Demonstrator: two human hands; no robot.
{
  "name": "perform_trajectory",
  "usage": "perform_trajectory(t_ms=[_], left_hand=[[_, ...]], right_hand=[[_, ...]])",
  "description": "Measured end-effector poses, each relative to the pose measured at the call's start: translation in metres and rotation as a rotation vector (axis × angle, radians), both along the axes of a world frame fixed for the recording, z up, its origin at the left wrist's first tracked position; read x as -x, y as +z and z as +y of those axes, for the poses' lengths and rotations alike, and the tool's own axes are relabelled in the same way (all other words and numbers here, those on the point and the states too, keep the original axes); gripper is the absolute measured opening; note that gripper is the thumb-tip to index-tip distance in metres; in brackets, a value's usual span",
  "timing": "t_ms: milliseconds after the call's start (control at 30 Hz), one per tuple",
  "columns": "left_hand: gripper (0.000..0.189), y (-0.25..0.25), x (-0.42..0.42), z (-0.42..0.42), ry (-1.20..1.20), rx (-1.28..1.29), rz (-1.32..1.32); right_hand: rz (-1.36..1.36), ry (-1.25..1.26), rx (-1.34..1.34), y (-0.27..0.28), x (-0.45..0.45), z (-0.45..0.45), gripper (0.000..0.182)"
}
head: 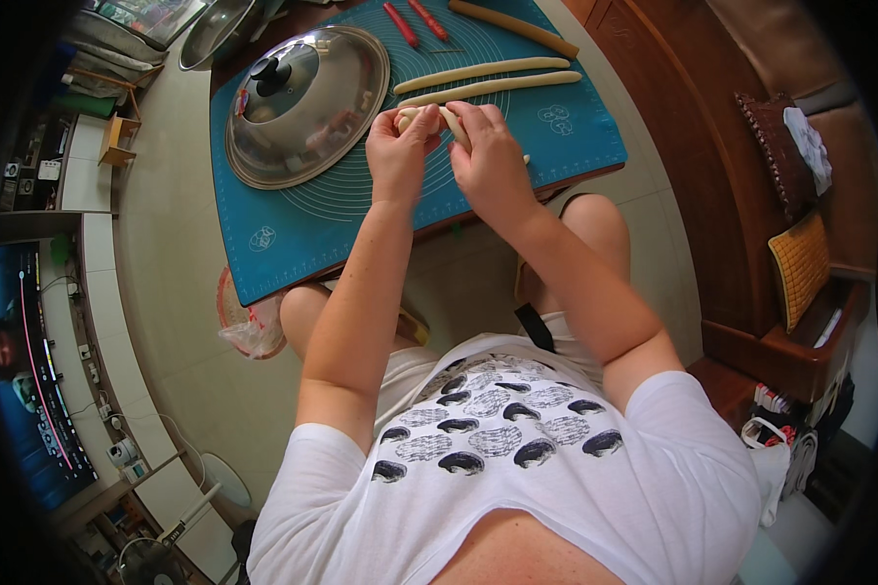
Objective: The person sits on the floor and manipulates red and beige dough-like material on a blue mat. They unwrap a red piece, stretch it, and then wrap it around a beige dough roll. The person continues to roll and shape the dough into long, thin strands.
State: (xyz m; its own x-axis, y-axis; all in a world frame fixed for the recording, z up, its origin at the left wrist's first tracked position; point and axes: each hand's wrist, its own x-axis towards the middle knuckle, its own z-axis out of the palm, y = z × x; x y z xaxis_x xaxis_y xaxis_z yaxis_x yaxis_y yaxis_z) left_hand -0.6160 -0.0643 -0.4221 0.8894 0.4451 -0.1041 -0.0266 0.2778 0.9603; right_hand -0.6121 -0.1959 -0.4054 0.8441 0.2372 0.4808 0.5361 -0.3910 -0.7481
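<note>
A strip of pale dough (456, 130) runs between my hands above the blue silicone mat (314, 248). My left hand (404, 150) pinches its coiled end between thumb and fingers. The other end lies under the curled fingers of my right hand (486, 150). Just beyond my hands, two long dough ropes (483, 71) lie side by side on the mat. A small bit of dough (527, 159) shows beside my right hand. Farther back are two red sausage-like sticks (400, 25), a thin pick (446, 51) and a wooden rolling pin (513, 28).
A large domed pan lid (336, 95) with a black knob covers the mat's left part. A metal bowl (216, 33) stands beyond it. My knees are close to the table's near edge, and a plastic bag (252, 333) sits below its left corner.
</note>
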Motion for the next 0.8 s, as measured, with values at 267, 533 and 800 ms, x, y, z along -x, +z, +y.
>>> perform_trajectory(t_ms=[267,533,800], left_hand=[[0.026,-0.002,0.000,0.007,-0.007,0.579,-0.022],[0.030,0.005,0.010,0.009,-0.093,0.744,-0.032],[0.039,0.000,0.038,0.025,-0.422,0.833,-0.130]], right_hand=[[0.858,0.314,-0.502,-0.020,0.009,-0.012,0.018],[0.820,0.393,-0.286,-0.020,-0.017,-0.037,0.022],[1.024,0.651,-0.177,0.023,-0.053,-0.070,0.016]])
